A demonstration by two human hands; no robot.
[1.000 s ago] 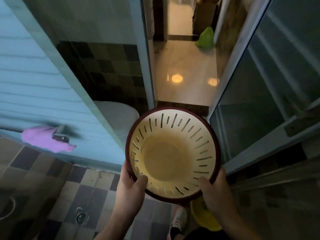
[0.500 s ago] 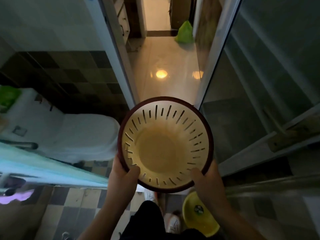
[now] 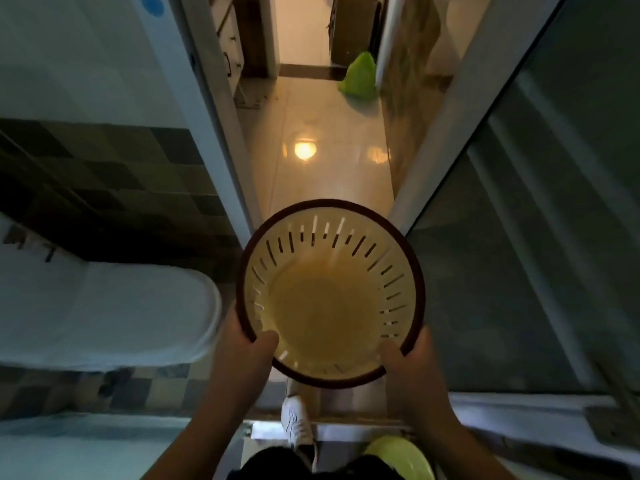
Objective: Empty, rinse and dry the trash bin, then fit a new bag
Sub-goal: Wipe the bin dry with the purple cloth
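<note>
since a second ago the whole view has swung round: the pink cloth on the blue door has dropped out of sight, the white toilet [image 3: 104, 313] now fills the left side, and the person has come up to the doorway with the hall straight ahead. the round cream plastic trash bin with slotted walls and a dark brown rim [image 3: 329, 292] has stayed out in front of the body, mouth up, held over the threshold.

left hand [image 3: 242, 355] grips the near-left rim, thumb hooked over the edge into the bin, the other fingers hidden under the outside wall. right hand [image 3: 412, 368] does the same on the near-right rim, thumb inside, rest of the fingers out of view, so can't tell how spread they are.

bin looks empty with no bag in it, though the bottom has a yellowish tint and it's hard to say if that's wet or just the light. so the step is probably carrying it out to dry and bag.

to do this well: keep it level, since any leftover water would run out through the slots onto that glossy hall floor [image 3: 329, 133]. watch the raised door sill by the white sneaker [image 3: 294, 420], and the yellow-green basin [image 3: 401, 455] right by the feet. the green plastic bag [image 3: 358, 77] sits down the hall.
</note>
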